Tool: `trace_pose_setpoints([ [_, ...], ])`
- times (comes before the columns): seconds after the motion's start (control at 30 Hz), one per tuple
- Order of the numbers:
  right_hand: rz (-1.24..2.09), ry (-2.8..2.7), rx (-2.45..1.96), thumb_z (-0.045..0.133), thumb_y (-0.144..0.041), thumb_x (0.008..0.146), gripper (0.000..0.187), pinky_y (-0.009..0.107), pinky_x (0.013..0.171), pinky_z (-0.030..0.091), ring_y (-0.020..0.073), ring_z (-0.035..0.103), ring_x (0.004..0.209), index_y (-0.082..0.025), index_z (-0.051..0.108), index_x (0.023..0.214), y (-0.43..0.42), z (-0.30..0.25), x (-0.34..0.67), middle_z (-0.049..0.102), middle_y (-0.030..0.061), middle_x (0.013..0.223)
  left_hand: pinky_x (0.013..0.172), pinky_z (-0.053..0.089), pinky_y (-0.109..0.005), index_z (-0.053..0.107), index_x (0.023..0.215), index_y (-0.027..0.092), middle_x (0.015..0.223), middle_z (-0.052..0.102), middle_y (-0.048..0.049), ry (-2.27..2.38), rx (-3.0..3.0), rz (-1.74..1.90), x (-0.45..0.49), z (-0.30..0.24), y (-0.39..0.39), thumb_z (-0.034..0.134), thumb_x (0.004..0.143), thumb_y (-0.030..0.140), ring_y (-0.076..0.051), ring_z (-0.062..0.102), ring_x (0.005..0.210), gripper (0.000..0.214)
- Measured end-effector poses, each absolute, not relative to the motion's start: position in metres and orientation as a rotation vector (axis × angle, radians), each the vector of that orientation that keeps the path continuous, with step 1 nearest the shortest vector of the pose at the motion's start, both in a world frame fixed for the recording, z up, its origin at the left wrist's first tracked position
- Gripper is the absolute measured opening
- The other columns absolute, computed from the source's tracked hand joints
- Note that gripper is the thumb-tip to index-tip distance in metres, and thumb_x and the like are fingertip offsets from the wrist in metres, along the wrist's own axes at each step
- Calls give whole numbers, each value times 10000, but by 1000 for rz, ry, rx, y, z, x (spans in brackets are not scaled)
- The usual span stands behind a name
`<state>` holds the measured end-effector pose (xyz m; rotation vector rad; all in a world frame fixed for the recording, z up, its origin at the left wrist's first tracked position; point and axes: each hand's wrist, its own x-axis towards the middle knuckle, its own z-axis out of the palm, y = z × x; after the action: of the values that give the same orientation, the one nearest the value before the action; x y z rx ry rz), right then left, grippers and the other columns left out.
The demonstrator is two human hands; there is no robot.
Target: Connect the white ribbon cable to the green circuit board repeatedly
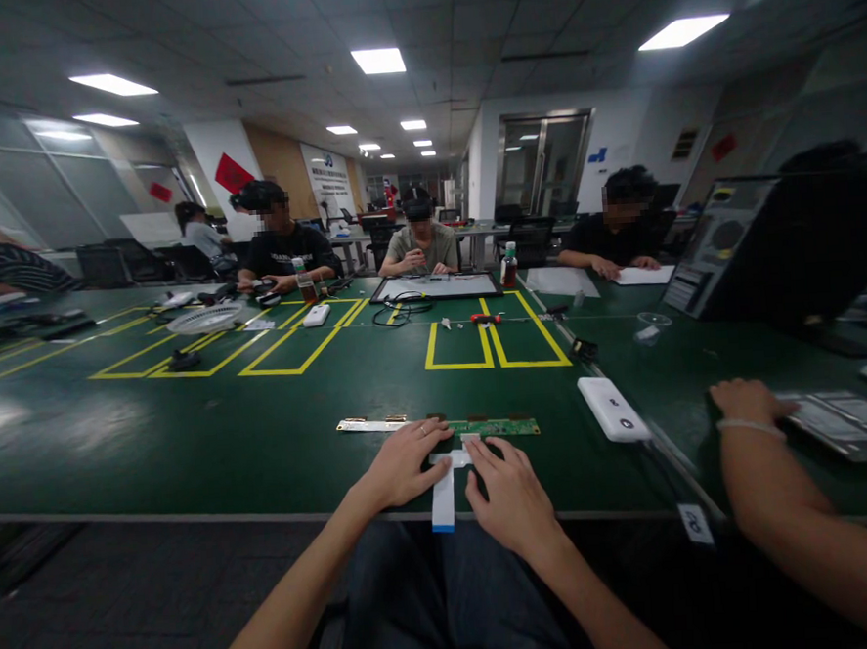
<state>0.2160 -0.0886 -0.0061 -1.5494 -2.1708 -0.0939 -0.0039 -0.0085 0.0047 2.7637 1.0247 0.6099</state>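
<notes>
On the green table before me lies a long, narrow circuit board (503, 427), green at its right part and with a pale strip along its left part. A white flat ribbon cable (442, 500) with a blue end hangs over the table's near edge and bends toward the board. My left hand (405, 460) rests with fingers stretched over the board's middle, its thumb by the cable. My right hand (513, 491) has its fingertips on the cable's upper end, close to the board's lower edge. The fingertips partly hide the cable's joint with the board.
A white power bank (613, 409) with a cord lies to the right, beside a neighbour's arm (769, 461) and a metallic panel (851, 424). Farther back are a red screwdriver (486, 318), a black cable (401, 309) and yellow tape outlines (460, 366). Several people sit across the table.
</notes>
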Motion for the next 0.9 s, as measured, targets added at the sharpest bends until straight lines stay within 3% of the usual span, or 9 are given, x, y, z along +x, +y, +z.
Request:
trace_pose_setpoints([
  [0.57,-75,-2163,-1556,479,-270,1004,497,472,1142,414,295,458,1415,-209,546,1493,-88,-2,217,593,53,1494,1183,424,-476,567,1466,260,1492,598,-92,1057,2735,584,-4,10,-12,476,1044,485,-278,494,1441,487],
  [0.8,-123,-2145,-1541,495,-283,999,482,500,1195,359,302,274,1543,-207,575,1468,-89,-2,218,568,55,1519,1173,411,-486,511,1510,247,1495,562,-119,1026,2739,629,-3,12,-14,464,1053,500,-282,517,1387,525],
  [0.9,-134,-2138,-1533,505,-290,997,482,500,1207,343,301,261,1550,-206,580,1465,-89,-2,218,559,64,1527,1184,388,-495,434,1570,247,1523,529,-127,998,2752,638,-3,10,-13,463,1056,496,-286,491,1405,573],
])
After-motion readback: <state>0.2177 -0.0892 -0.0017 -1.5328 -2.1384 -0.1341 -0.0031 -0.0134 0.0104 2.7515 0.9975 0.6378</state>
